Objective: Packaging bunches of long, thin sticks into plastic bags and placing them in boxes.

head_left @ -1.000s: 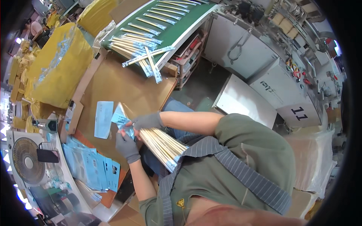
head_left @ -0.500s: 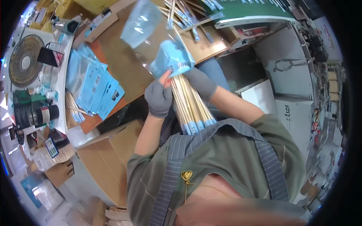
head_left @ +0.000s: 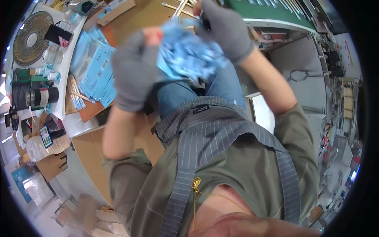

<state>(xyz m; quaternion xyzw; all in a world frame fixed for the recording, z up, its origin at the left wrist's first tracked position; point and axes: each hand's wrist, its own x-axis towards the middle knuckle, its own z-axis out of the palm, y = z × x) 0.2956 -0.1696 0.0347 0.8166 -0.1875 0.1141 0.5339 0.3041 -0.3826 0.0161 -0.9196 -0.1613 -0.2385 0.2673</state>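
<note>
Between my hands, above my lap, is a bunched blue mass of crinkled plastic (head_left: 191, 55), blurred by motion. It looks like the blue ends of the wrapped wooden sticks together with the bag, but which part is which I cannot make out. My left hand (head_left: 136, 67), in a grey fingertipless glove and smeared by motion, closes on its left edge with thumb and fingers. On the upper right, my right hand (head_left: 227, 33), gloved alike, has its fingers bent at the mass. Its fingertips are partly hidden.
Flat blue bags (head_left: 98, 65) lie stacked on the left of the table, beside loose sticks (head_left: 75, 93). A fan (head_left: 33, 38), a phone (head_left: 58, 35) and bottles crowd the white side shelf. Sticks lie on a green surface (head_left: 272, 14) at the far right. A cardboard box (head_left: 92, 152) stands below left.
Both hands have risen and spread apart, away from my body. The sticks' long wooden shafts no longer show below the hands; a crumpled blue mass now faces me.
</note>
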